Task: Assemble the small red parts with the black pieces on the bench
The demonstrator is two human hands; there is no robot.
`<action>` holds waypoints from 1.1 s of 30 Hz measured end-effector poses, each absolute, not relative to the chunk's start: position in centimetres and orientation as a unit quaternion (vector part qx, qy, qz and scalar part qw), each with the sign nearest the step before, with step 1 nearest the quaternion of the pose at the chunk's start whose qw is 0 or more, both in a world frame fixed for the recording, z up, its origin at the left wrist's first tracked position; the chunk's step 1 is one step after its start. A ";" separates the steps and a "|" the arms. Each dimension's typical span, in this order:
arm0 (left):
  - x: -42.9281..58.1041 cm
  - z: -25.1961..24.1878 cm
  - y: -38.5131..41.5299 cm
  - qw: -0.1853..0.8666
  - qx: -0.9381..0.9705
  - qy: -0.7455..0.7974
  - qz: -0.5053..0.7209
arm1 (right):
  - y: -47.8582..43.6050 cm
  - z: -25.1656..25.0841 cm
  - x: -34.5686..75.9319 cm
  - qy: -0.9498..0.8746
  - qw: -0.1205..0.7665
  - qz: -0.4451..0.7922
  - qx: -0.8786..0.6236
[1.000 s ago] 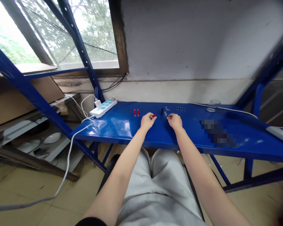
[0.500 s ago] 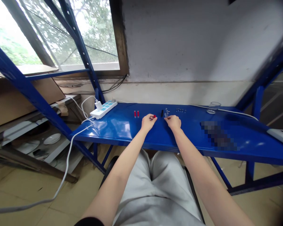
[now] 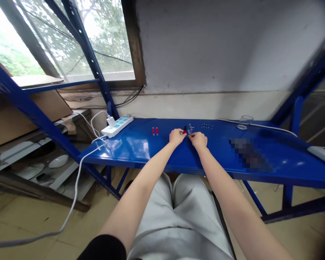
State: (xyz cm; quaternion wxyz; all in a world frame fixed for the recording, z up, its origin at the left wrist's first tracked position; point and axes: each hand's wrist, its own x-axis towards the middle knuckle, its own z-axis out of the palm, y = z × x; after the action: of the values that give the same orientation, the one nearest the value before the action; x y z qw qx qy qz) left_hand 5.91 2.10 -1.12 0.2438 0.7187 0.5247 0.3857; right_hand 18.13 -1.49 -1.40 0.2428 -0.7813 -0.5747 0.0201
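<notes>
Blue bench (image 3: 135,148) in front of us, grey wall (image 3: 206,47) behind it, window (image 3: 111,39) up and left of the grip. We have both hands over the bench, close together, fingertips pointing toward each other with a small gap between.

Left hand (image 3: 176,135): thumb and fingers pinched on a red piece (image 3: 185,132), which sits at the fingertips, mostly covered. Black piece (image 3: 185,127) shows just beyond it; we can't tell if the two touch.

Right hand (image 3: 198,139): fingers drawn in, tips right at the near side of some clear parts (image 3: 190,127). Can't tell whether we're gripping one or only touching; too small to read.

Around the grip: two red tubes (image 3: 153,131) upright side by side, left of our left hand. Row of small bits (image 3: 207,126) past our right hand, a little to its right. Glass (image 3: 245,122) farther right, near the back edge. Pixelated patch (image 3: 250,155) nearer us, right of our right hand; contents unreadable. Power strip (image 3: 117,125) well left of the grip, one plug (image 3: 111,121) in it.
</notes>
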 end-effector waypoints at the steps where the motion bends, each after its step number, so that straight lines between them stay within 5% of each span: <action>1: 6.2 -1.1 2.2 0.233 0.717 0.536 0.379 | -1.6 -1.3 18.1 -0.575 0.241 0.021 -0.782; 15: 7.2 -1.2 1.8 0.128 0.742 0.597 0.277 | -2.8 -0.9 17.8 -0.555 0.244 0.028 -0.794; 23: 1.0 2.7 0.9 0.009 0.786 0.553 0.276 | -3.3 -0.5 17.6 -0.567 0.245 0.034 -0.786; 33: -6.8 2.1 -0.8 -0.007 0.756 0.649 0.090 | -4.1 -0.3 16.0 -0.685 0.288 -0.011 -0.669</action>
State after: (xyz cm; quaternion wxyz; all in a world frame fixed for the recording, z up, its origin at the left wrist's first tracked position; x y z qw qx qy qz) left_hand -6.80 -0.79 2.06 -0.0068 0.7559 0.6485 0.0897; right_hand 15.98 -4.08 -0.29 0.2884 -0.6691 -0.6848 -0.0111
